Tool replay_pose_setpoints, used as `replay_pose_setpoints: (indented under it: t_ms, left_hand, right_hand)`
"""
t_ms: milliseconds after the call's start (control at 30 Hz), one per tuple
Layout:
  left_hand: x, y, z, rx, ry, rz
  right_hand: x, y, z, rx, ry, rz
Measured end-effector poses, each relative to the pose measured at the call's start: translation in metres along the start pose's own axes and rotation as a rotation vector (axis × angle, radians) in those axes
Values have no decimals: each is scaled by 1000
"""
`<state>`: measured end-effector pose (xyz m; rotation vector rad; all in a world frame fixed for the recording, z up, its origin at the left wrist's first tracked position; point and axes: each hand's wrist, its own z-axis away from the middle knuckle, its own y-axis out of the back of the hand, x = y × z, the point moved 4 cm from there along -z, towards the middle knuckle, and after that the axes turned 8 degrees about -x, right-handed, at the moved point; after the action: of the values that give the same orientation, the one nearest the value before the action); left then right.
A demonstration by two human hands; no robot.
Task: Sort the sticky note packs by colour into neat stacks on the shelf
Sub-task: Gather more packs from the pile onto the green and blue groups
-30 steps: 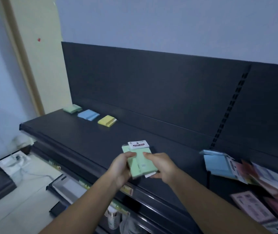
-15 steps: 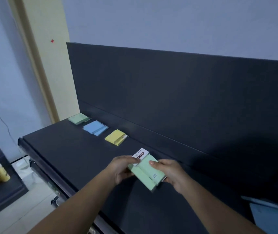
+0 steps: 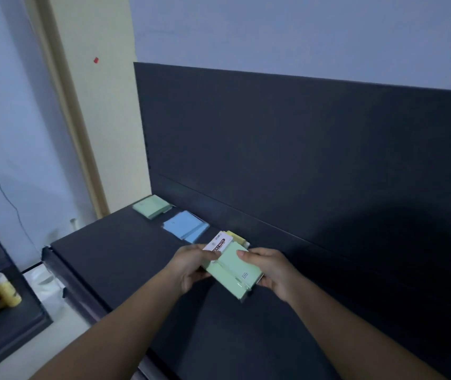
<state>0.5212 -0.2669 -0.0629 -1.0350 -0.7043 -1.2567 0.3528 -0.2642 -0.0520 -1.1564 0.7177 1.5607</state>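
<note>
A bundle of green sticky note packs (image 3: 232, 272) with a white label at its far end is held above the dark shelf (image 3: 125, 259). My left hand (image 3: 188, 267) grips its left edge and my right hand (image 3: 271, 270) grips its right side, thumb on top. Along the shelf's back panel lie a green stack (image 3: 151, 207) at the far left and a blue stack (image 3: 186, 226) beside it. A yellow stack (image 3: 236, 237) shows only as a sliver behind the held bundle.
The dark back panel (image 3: 301, 160) rises behind the shelf. To the left, past the shelf's end, a lower dark unit (image 3: 7, 322) carries jars (image 3: 2, 290). A cream wall strip and a thin cable run down the left wall.
The view has swung left and closer to the shelf's left end. The green bundle, held in both hands, has moved toward the sorted stacks and now covers most of the yellow stack.
</note>
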Motion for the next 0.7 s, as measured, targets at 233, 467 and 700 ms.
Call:
replay_pose_setpoints:
  t_ms: [233, 467, 700]
  left_hand:
    - [64, 136, -46, 123, -13, 111]
    - [117, 205, -108, 125, -93, -29]
    - [123, 232, -161, 159, -211, -356]
  right_hand:
    - [-37, -97, -100, 77, 5, -112]
    - [-62, -149, -183, 235, 29, -124]
    - [-54, -161, -249, 386, 44, 27]
